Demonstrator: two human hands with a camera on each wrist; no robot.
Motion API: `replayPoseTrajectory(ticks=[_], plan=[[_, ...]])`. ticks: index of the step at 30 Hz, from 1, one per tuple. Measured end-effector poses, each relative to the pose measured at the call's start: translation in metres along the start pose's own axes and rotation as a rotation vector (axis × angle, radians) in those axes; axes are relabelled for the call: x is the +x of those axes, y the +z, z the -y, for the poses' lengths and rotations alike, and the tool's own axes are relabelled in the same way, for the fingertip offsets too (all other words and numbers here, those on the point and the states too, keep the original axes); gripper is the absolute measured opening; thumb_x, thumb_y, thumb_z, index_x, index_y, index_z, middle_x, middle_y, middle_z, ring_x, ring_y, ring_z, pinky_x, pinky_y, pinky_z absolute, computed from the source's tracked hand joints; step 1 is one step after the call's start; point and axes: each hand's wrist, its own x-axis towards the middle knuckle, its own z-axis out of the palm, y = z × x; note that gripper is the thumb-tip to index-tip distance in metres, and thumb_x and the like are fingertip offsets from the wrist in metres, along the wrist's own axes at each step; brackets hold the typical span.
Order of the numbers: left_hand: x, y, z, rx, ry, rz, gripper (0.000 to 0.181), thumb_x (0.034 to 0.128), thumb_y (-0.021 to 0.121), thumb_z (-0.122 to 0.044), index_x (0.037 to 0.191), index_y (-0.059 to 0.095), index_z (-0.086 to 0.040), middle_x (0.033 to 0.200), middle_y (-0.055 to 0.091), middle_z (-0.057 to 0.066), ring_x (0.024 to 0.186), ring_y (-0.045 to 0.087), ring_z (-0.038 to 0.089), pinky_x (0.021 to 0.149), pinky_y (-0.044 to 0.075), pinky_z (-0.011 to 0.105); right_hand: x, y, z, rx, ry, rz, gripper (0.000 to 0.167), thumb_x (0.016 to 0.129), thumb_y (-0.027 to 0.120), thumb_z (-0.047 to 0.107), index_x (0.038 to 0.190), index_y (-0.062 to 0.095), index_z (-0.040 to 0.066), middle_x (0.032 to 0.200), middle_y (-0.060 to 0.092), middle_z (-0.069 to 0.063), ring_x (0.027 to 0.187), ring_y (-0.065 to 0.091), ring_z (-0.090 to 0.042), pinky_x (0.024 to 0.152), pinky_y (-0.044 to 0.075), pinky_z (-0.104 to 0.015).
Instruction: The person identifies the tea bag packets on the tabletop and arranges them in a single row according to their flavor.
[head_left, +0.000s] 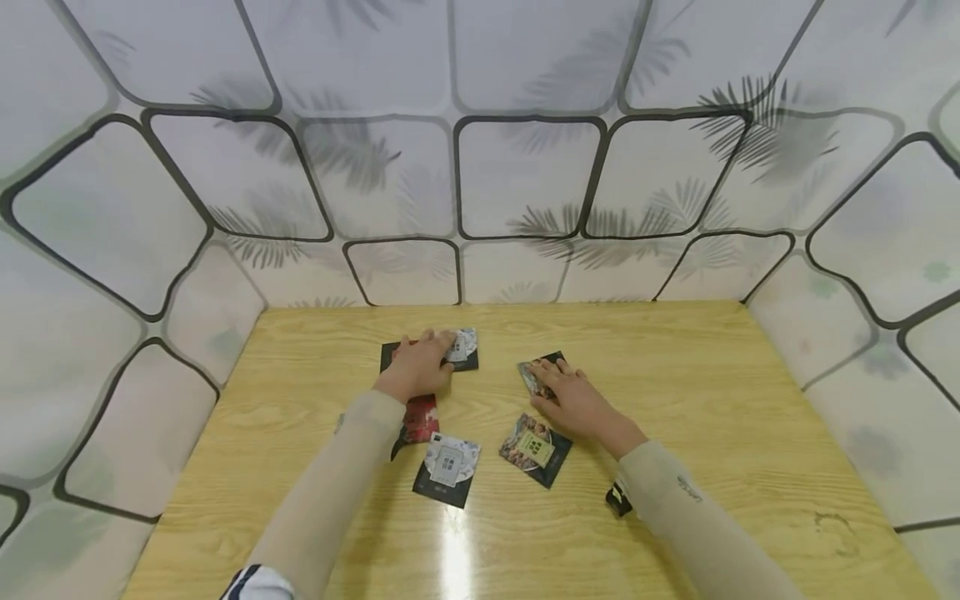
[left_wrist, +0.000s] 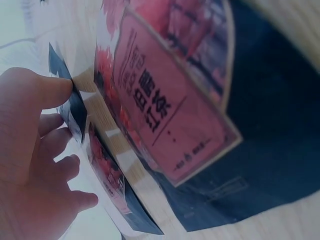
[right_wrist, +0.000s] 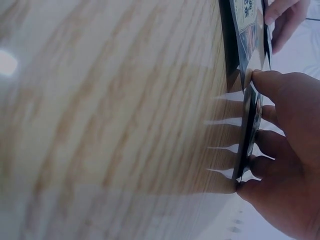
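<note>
My left hand [head_left: 417, 367] rests with spread fingers on two packets at the table's back: a dark one with red, mostly covered, and a grey-white and black packet [head_left: 467, 343]. In the left wrist view, the left hand [left_wrist: 40, 160] touches them beside a large pink-labelled packet [left_wrist: 175, 100]. My right hand [head_left: 576, 402] lies over a dark patterned packet [head_left: 531, 382], fingers extended on it. In the right wrist view, the right hand's [right_wrist: 292, 140] fingertips touch that packet's edge, near another packet with a pale label [right_wrist: 246, 15].
Nearer the front of the wooden table [head_left: 675, 375] lie a red packet [head_left: 422, 419], a white-and-black packet [head_left: 447, 469] and a yellow-labelled packet [head_left: 536, 450]. A small black item [head_left: 618, 500] is partly under the right sleeve. Patterned fabric [head_left: 525, 183] surrounds the table's back and sides.
</note>
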Motion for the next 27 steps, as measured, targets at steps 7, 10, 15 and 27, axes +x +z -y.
replayPoseTrajectory(ticks=[7, 10, 15, 27], plan=[[0.003, 0.001, 0.009, -0.011, -0.007, -0.025, 0.064, 0.1104, 0.045, -0.029, 0.169, 0.026, -0.012, 0.174, 0.028, 0.013, 0.164, 0.017, 0.040, 0.128, 0.010, 0.073, 0.001, 0.002, 0.000, 0.003, -0.001, -0.013, 0.064, 0.111, 0.055, 0.037, 0.166, 0.036, 0.011, 0.171, 0.030, -0.024, 0.159, 0.019, -0.053, 0.123, 0.021, -0.077], [0.005, 0.000, 0.012, 0.007, 0.007, -0.032, 0.064, 0.1098, 0.044, -0.029, 0.169, 0.027, -0.010, 0.174, 0.027, 0.014, 0.163, 0.018, 0.042, 0.127, 0.011, 0.075, 0.001, 0.003, 0.000, 0.013, -0.006, -0.013, 0.064, 0.110, 0.055, 0.037, 0.166, 0.035, 0.011, 0.171, 0.030, -0.024, 0.159, 0.019, -0.054, 0.123, 0.020, -0.077], [0.007, -0.001, 0.015, 0.033, 0.011, -0.028, 0.064, 0.1100, 0.043, -0.030, 0.169, 0.025, -0.012, 0.175, 0.025, 0.015, 0.163, 0.018, 0.043, 0.126, 0.012, 0.077, 0.000, 0.004, 0.000, 0.031, -0.014, -0.015, 0.065, 0.110, 0.056, 0.035, 0.166, 0.035, 0.011, 0.171, 0.029, -0.025, 0.158, 0.018, -0.055, 0.123, 0.019, -0.077], [0.010, -0.002, 0.023, 0.034, -0.006, -0.031, 0.069, 0.1122, 0.045, -0.035, 0.170, 0.019, -0.007, 0.176, 0.021, 0.015, 0.162, 0.018, 0.044, 0.128, 0.014, 0.072, 0.001, 0.006, -0.003, 0.036, 0.001, -0.014, 0.066, 0.110, 0.055, 0.038, 0.166, 0.035, 0.010, 0.171, 0.029, -0.024, 0.159, 0.017, -0.053, 0.125, 0.018, -0.075]])
